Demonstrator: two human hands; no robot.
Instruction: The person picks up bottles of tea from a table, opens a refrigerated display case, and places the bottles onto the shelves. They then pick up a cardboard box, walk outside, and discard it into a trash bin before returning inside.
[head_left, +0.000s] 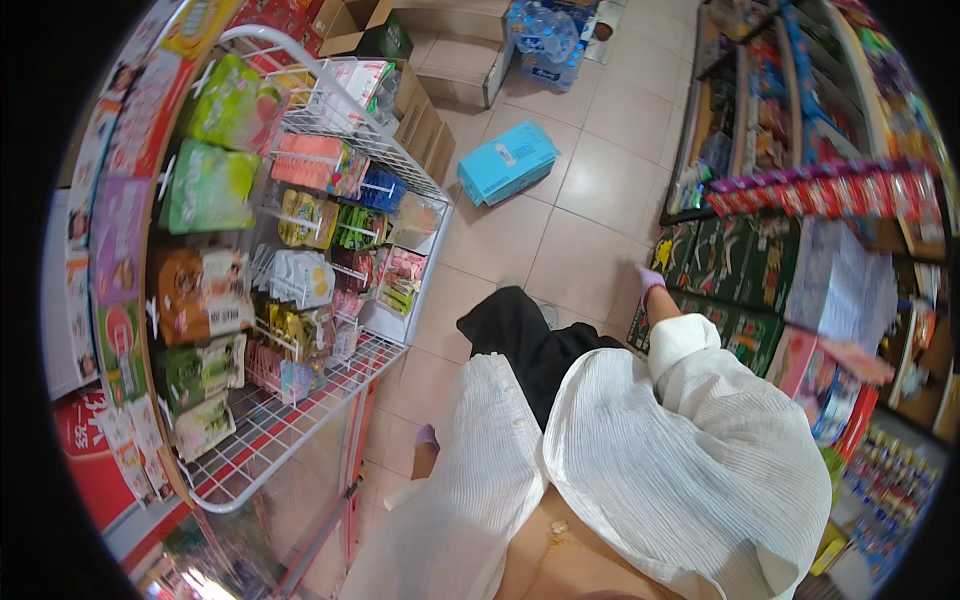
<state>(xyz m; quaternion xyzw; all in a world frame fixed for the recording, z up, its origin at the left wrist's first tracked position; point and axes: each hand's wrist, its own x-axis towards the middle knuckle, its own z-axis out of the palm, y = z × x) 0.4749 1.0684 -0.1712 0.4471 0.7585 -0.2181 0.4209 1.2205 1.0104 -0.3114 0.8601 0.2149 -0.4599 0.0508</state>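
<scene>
My right hand (650, 280), in a pale purple glove, hangs beside dark green printed cartons (742, 259) stacked at the right; nothing shows in it, and its fingers are too small to read. My left hand (427, 435), in a like glove, hangs low over the tiled floor near the wire rack, mostly hidden behind my white sleeve and shirt. A light blue carton (508, 163) lies on the floor ahead, apart from both hands.
On the left stands a white wire rack (420, 171) hung with snack packets. Cardboard boxes (457, 52) and shrink-wrapped water bottles (551, 45) are on the floor ahead. Packed shelves (686, 154) line the right, with a pink box (795, 360) beside the green cartons.
</scene>
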